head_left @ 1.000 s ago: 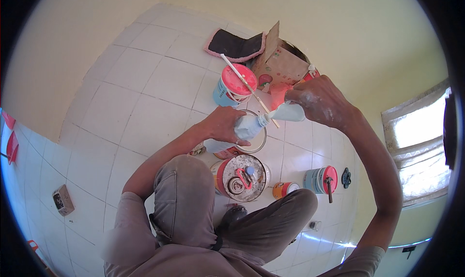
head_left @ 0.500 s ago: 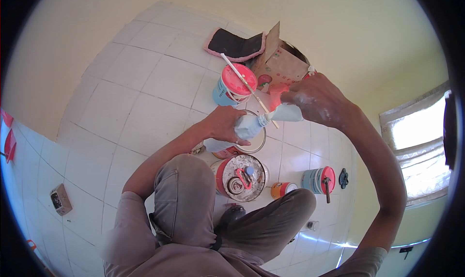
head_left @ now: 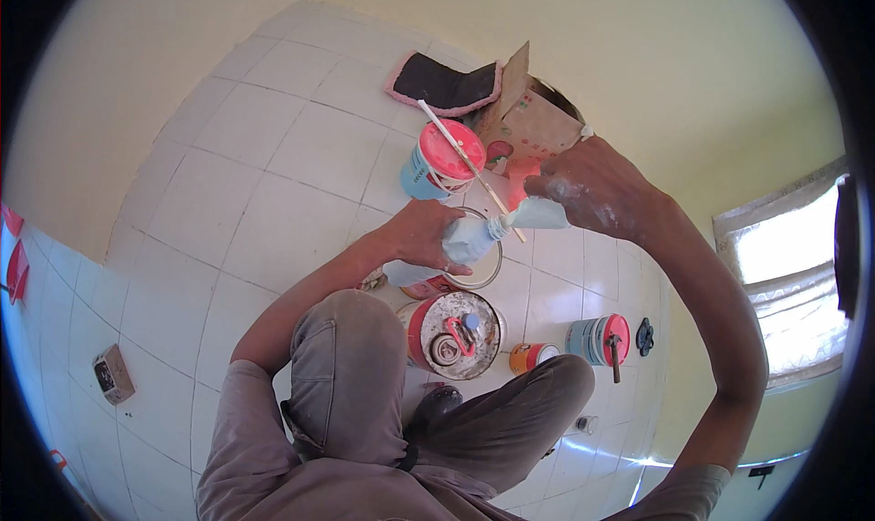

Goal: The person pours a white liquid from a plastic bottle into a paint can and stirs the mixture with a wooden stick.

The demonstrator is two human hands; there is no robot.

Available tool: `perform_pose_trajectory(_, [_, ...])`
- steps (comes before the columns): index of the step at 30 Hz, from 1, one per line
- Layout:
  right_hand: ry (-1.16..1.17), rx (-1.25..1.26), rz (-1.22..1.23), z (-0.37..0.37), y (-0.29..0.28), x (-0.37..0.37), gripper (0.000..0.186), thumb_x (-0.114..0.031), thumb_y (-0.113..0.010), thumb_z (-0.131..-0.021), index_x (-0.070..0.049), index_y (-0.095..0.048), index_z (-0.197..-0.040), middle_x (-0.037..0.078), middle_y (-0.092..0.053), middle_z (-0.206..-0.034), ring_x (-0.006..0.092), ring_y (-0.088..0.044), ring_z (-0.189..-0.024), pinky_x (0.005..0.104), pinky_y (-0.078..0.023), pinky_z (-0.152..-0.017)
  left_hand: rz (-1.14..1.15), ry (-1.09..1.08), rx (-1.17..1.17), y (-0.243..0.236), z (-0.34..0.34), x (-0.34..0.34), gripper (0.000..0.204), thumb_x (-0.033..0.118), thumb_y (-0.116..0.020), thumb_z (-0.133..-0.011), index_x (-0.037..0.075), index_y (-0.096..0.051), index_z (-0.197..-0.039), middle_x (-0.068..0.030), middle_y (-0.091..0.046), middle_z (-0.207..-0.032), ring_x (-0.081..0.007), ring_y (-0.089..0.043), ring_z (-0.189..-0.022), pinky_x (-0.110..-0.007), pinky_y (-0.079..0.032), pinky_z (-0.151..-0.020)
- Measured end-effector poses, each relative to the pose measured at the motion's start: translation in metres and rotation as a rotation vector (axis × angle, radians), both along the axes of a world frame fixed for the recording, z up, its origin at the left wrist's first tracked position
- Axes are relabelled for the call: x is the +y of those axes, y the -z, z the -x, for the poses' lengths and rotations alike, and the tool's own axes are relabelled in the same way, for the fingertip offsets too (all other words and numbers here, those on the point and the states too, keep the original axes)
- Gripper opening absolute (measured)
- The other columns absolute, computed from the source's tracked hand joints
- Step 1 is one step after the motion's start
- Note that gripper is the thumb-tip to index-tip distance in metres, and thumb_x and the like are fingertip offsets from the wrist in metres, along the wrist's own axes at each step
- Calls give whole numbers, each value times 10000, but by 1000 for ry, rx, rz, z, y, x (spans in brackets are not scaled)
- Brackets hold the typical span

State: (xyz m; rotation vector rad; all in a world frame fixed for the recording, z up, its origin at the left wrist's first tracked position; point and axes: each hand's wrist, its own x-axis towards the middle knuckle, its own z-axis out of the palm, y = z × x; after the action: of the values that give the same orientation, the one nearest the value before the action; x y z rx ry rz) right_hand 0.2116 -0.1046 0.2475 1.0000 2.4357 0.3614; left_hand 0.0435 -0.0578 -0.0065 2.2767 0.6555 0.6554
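Note:
My left hand [head_left: 426, 236] is wrapped round a pale blue plastic bottle [head_left: 467, 242], tilted with its neck up to the right. Against the bottle's mouth lies a pale funnel-like piece [head_left: 540, 214]. My right hand [head_left: 592, 191] is closed at that piece's upper edge, fingers curled down and knuckles smeared white. Beside those fingers shows a pinkish-red thing [head_left: 521, 176], partly hidden, whose kind I cannot make out. Below the bottle stands a can with a pale round rim [head_left: 497, 270], mostly covered by the bottle and my left hand.
A blue bucket with red lid [head_left: 422, 173] has a long stick [head_left: 447, 135] across it. Behind are a cardboard box [head_left: 538, 124] and black mat [head_left: 447, 83]. By my knees stand a large stained can [head_left: 483, 348], a small orange can [head_left: 526, 359] and another bucket [head_left: 588, 340].
My right hand has shifted very slightly. The bottle and my left hand stay nearly where they were.

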Motion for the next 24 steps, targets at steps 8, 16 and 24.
perform_pose_trajectory(8, [4,-41,10,4,-1,1,202,36,-648,-745,-79,-678,-908,98,-645,-737,306,-671,-752,461,-516,-659,-19,1,7,1,0,1,666,536,-906,-613,76,-719,-1055,-167,-750,-956,-363,-729,-892,-458,-570,-834])
perform_pose_trajectory(16, [-14,-105,-16,7,-4,0,191,36,-648,-754,-87,-674,-898,95,-653,-756,304,-675,-774,451,-524,-669,-22,3,-9,-1,2,0,678,556,-901,-613,70,-717,-1049,-173,-749,-954,-370,-728,-893,-459,-572,-836])
perform_pose_trajectory(24, [-36,-139,-29,14,-13,-1,199,32,-679,-734,-90,-675,-891,87,-644,-755,291,-680,-793,447,-546,-684,-12,3,-11,0,3,0,708,564,-904,-605,67,-718,-1073,-184,-745,-1008,-371,-717,-949,-461,-567,-881])
